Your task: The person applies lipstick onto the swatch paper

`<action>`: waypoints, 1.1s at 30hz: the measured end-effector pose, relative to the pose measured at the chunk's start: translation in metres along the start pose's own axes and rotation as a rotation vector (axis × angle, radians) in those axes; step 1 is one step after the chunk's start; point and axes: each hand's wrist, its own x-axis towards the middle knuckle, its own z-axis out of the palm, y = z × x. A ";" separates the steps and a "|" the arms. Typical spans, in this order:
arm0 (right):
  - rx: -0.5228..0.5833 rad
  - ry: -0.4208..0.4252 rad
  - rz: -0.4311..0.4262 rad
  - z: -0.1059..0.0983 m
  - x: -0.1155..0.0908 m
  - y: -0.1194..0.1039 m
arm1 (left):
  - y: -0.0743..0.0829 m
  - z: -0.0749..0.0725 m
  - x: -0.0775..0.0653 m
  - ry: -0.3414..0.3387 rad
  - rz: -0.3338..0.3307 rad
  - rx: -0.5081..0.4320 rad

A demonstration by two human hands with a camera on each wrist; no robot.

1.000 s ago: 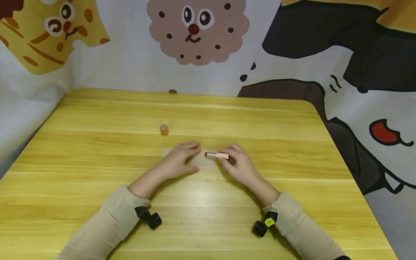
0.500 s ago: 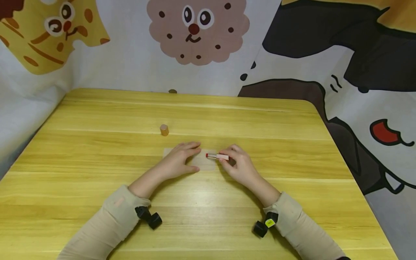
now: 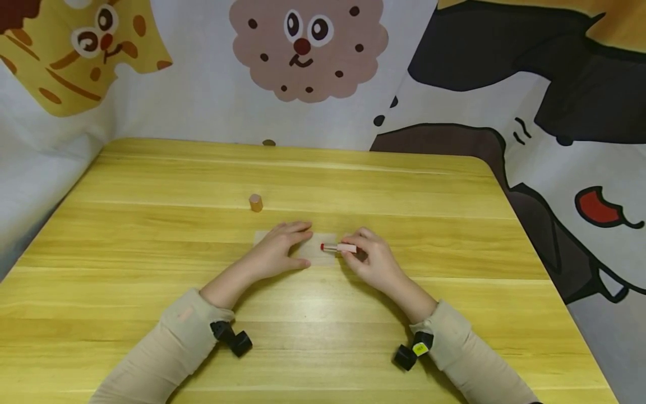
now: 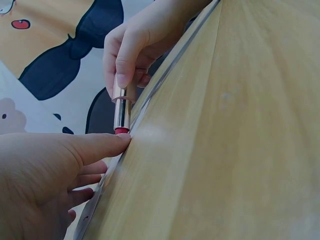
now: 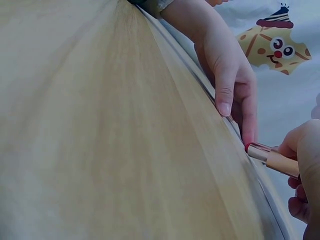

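- Right hand (image 3: 374,259) pinches the lipstick (image 3: 339,247) between thumb and fingers, its red end pointing toward the other hand.
- Left hand (image 3: 276,251) grasps nothing; its loosely spread fingers rest on a pale, see-through sheet (image 3: 318,259).
- The lipstick lies sideways above the sheet's right part; whether its tip touches, I cannot tell.
- Beyond the left hand, a small brownish cylinder (image 3: 255,203) stands upright on the wooden table (image 3: 313,336).

The lipstick (image 3: 339,247) you held had a glossy, metal-looking collar (image 5: 258,153) and a smooth casing (image 5: 282,164). The thin sheet (image 3: 317,257) looked like translucent paper or film. Your sleeves (image 3: 166,336) were matt cloth, the tabletop (image 3: 313,359) smooth wood grain with a soft sheen, the backdrop (image 3: 192,101) creased, printed fabric.
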 end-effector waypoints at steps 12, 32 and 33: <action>0.013 -0.012 0.024 -0.001 -0.001 -0.001 | 0.000 0.000 0.001 0.000 -0.012 0.007; 0.213 0.153 0.139 -0.002 0.002 -0.010 | -0.001 0.001 0.001 0.001 -0.009 0.005; 0.215 0.161 0.138 -0.004 0.002 -0.015 | -0.001 0.001 0.000 0.001 -0.008 0.003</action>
